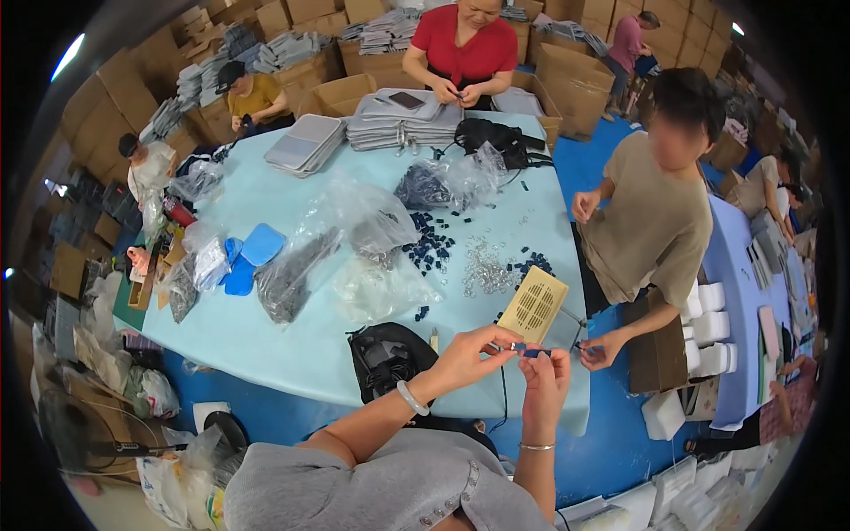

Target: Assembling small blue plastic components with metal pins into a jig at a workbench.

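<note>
Right hand (547, 382) | pinching small piece (535, 353) | dark blue, narrow

Even, fairly bright light falls on the surface (248, 195); a tube light (67, 56) glares at upper left, and fisheye distortion bends the outer areas.

Left hand (475, 357), right hand (545, 382), both pinched

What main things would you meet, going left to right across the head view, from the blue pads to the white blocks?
Blue pads, nearer black bag, left hand, right hand, co-worker's lower hand, white blocks.
</note>
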{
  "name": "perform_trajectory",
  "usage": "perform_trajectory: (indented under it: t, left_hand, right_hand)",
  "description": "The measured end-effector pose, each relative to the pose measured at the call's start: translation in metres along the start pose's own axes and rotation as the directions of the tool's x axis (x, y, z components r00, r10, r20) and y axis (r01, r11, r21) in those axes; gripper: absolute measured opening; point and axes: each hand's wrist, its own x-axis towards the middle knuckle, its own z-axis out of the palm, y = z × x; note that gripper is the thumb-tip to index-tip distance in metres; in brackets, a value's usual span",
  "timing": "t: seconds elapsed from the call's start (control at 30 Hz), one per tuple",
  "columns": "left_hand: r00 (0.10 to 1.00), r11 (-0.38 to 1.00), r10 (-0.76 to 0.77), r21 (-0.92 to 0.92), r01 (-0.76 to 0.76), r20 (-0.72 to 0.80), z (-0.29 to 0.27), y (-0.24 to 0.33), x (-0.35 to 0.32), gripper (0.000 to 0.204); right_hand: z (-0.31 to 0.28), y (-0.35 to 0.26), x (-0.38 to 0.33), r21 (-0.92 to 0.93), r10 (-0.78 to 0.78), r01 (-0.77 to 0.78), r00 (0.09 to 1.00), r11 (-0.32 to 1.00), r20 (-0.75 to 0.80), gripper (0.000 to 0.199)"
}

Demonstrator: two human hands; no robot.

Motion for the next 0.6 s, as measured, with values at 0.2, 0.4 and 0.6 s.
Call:
perform_trajectory:
  t: [0.2,0.4,0.6]
  left_hand:
    - [1.0,0.997,-0.025,-0.076,0.025,-0.006,-0.015,0.004,0.01,0.02]
    - [0.996,0.992,-0.026,-0.12,0.035,0.083,-0.023,0.009,0.017,0.024]
    - [0.965,0.998,0.063,-0.025,-0.059,0.255,-0.025,0.002,0.023,0.023]
  right_hand:
    - [0.001,-0.006,0.007,-0.085,-0.025,0.03,0.998,0.996,0.06,0.013]
    - [0.003,-0.01,0.011,-0.131,0.225,-0.207,0.964,0.97,0.144,0.013]
    - [-0.005,-0.008,0.017,0.016,0.41,-0.449,0.83,0.893,0.379,0.009]
